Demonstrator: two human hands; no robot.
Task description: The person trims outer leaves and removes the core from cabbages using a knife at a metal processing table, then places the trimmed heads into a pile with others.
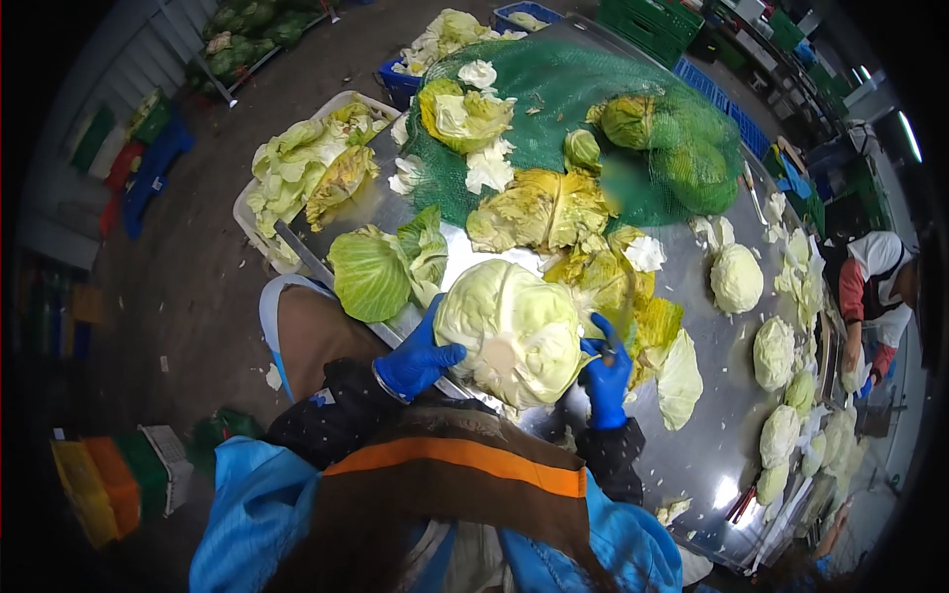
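Observation:
A pale green cabbage head is tilted with its cut stem end towards me, above the near edge of a metal table. My left hand, in a blue glove, grips its left side, thumb on the leaves. On the right side, my gloved right hand has its fingers curled around a blurred slim tool that looks like a knife. That hand's thumb is by a loose leaf edge of the head. Yellowed outer leaves lie just beyond the head, and green leaves to its left.
Green netting covers the table's far part, with cabbages inside. Trimmed heads line the right side; a knife lies near them. A white crate of leaves stands left. A co-worker works at the far right.

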